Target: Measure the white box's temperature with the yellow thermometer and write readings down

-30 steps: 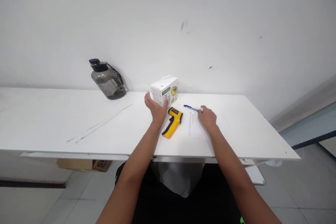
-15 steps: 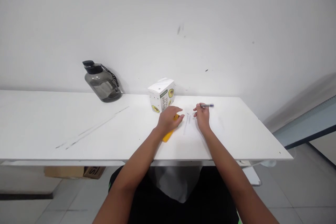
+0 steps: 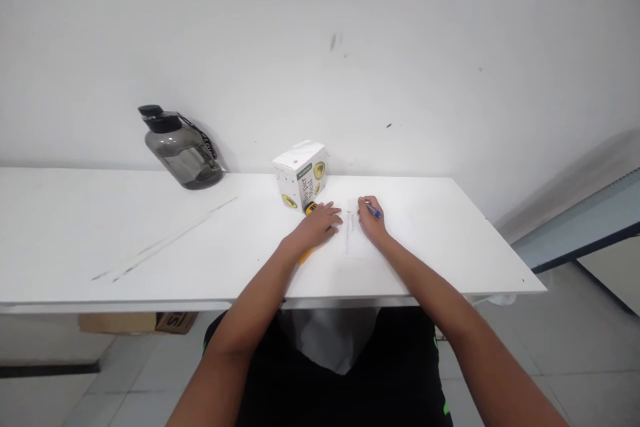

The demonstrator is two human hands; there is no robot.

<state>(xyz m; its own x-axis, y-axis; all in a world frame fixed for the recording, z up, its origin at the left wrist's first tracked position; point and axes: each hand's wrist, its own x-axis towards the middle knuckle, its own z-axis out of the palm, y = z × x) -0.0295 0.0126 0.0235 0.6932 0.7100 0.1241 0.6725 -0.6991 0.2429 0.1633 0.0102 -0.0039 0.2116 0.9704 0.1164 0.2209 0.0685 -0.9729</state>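
Observation:
My right hand is closed around a pen with a blue end, at the right side of a white paper that bears some writing. My left hand lies with fingers stretched out at the paper's left side. Beneath that hand is a yellow and black object, mostly covered, so its kind does not show. A white box with avocado pictures and the words "Super Meal" stands just behind the left hand.
A grey see-through water bottle with a black lid leans at the left by the wall. Dark streaks mark the white table on the left. A cardboard box sits below the table.
My right hand has turned the pen from sideways to pointing down toward the paper. My left hand has flattened, with its fingers straighter beside the paper. The view has shifted slightly.

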